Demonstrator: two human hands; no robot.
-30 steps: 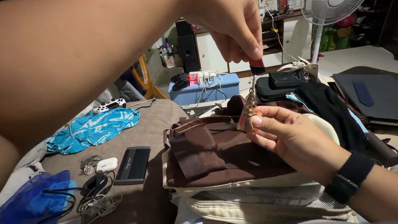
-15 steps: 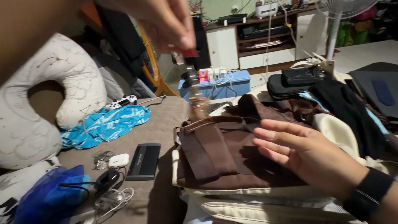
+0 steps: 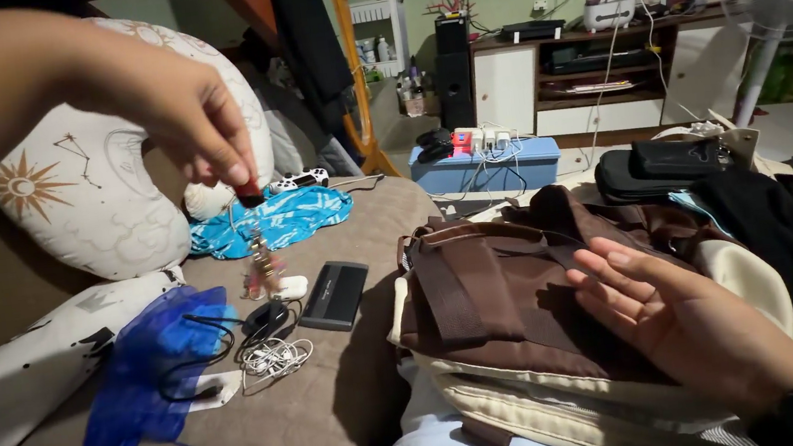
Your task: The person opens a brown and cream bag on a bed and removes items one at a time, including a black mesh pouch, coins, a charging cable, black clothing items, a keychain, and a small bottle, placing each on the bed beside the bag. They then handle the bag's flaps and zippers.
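Head view: we logged the left hand raised over the far-left part of the brown couch seat, fingertips pinched on the small red top of a dangling charm. The charm hung straight down, long axis vertical, blurred, its lower end just above the clutter of small items: a white earbud case, a black mouse, a tangle of white cable, and a flat black drive just to the right. A blue mesh bag lay nearer and further left. The right hand rested open, palm up and empty, on the brown bag at right, well apart from the charm. So the charm lay to the left and far of the right hand; only the left hand was on it. A white patterned cushion sat behind.
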